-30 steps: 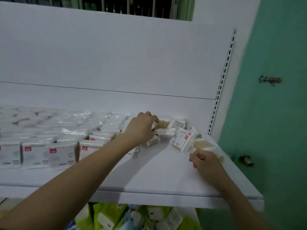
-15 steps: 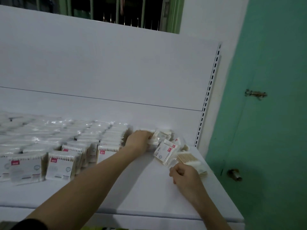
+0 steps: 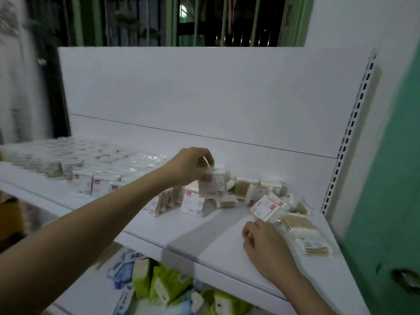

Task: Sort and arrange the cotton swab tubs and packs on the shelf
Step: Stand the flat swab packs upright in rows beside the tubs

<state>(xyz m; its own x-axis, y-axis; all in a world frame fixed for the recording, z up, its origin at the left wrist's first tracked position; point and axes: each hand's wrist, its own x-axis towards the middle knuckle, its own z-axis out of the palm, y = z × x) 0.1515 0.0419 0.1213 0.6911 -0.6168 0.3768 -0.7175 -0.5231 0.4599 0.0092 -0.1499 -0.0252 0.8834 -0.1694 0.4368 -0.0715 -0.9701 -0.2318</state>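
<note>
My left hand (image 3: 191,165) sits at frame centre, fingers curled around a swab pack (image 3: 212,186) lifted just above the standing packs (image 3: 192,204) on the white shelf (image 3: 159,226). My right hand (image 3: 264,243), at lower right, rests on the shelf with fingers curled, its fingertips touching a tilted pack (image 3: 268,208) in the loose pile (image 3: 297,223); I cannot tell whether it grips it.

Left hand (image 3: 193,164): raised, arm outstretched, fingers curled in a pinch.
Right hand (image 3: 266,244): held low, knuckles up, fingers curled.
</note>
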